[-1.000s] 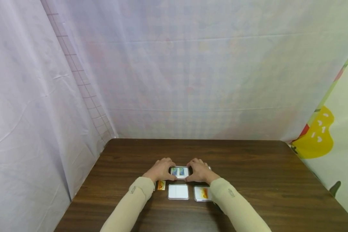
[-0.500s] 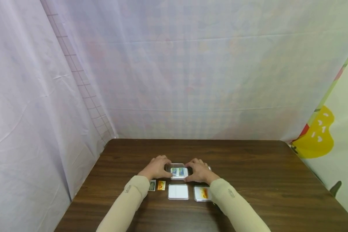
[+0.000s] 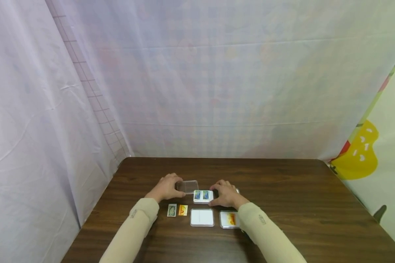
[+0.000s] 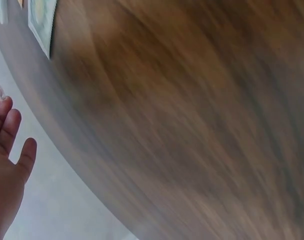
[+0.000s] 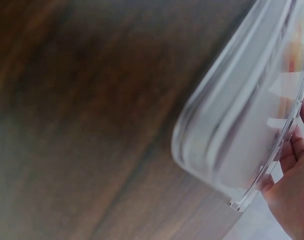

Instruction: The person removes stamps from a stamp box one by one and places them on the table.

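My left hand (image 3: 168,187) holds a clear plastic lid (image 3: 191,186) by its left edge, raised up and left of a white display case base (image 3: 203,201). Two small blue-green stamps (image 3: 197,195) lie side by side in that base. My right hand (image 3: 226,193) grips the base at its right side, thumb at the near corner and fingers at the far one. In the left wrist view only part of the left hand (image 4: 7,150) appears, at the left edge. The right wrist view shows the right hand (image 5: 292,180) beyond a blurred clear case (image 5: 217,135).
A green-grey stamp (image 3: 172,210) and an orange-yellow stamp (image 3: 183,210) lie loose at the near left. In front stands a case with a white insert (image 3: 202,217). Right of it is a case with an orange picture (image 3: 231,219), partly under the right sleeve. The table (image 3: 299,197) is brown wood.
My left hand has lifted the clear lid off the white base and carried it left and away from me. The right hand has stayed at the base. Both loose stamps are now uncovered.
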Demonstrator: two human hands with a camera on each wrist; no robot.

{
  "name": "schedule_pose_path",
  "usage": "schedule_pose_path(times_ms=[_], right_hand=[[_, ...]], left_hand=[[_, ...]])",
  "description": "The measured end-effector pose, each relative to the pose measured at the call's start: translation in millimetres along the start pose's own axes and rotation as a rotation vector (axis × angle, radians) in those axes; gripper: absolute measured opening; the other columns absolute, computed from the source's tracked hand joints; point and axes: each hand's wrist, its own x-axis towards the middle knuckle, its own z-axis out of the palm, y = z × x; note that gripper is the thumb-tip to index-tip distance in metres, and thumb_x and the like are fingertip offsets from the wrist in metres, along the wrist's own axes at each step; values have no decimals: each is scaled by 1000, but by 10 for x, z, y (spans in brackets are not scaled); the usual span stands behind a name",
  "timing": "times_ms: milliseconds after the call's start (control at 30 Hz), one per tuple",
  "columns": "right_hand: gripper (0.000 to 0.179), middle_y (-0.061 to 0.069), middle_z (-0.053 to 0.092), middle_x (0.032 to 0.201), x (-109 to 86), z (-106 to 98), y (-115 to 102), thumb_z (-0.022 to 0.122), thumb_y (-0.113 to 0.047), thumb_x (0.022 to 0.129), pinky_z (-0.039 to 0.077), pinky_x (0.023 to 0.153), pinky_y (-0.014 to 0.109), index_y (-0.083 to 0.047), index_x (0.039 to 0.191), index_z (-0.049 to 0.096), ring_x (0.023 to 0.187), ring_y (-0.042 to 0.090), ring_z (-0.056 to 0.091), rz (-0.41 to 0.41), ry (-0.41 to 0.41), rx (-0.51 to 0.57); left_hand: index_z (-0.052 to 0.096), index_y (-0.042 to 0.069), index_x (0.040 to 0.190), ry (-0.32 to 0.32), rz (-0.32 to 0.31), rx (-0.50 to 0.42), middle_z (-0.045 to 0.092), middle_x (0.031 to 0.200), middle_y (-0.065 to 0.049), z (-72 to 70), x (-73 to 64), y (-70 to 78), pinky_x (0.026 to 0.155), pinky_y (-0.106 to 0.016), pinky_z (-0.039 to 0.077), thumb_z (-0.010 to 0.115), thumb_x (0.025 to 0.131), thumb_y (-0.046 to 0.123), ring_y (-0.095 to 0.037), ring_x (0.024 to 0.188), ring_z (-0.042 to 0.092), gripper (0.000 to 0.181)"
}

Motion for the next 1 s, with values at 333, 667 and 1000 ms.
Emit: schedule_pose_path(times_ms=[333,667,1000], right_hand=[[58,13,48,137,-29,-41,-26,83,-47,76,31,105,57,-19,123,65,128,35,41,0,-26,12],[59,15,47,139,-30,-50,-26,82,-48,77,30,106,58,-18,124,64,129,36,40,-7,-33,18],[59,13,49,136,17,48,73,82,-49,76,30,106,58,-19,124,64,128,36,41,-17,-9,8]], left_hand=[[68,4,117,44,-33,21,60,104,-2,-110,-177,-320,88,-49,42,82,74,36,-24,101,54,55],[67,1,118,34,-41,1,61,107,-7,-231,-441,-593,89,-54,43,84,72,31,-29,103,54,58],[67,-1,114,21,-7,6,60,103,-8,-303,-604,-785,88,-51,47,85,70,30,-30,98,55,56]])
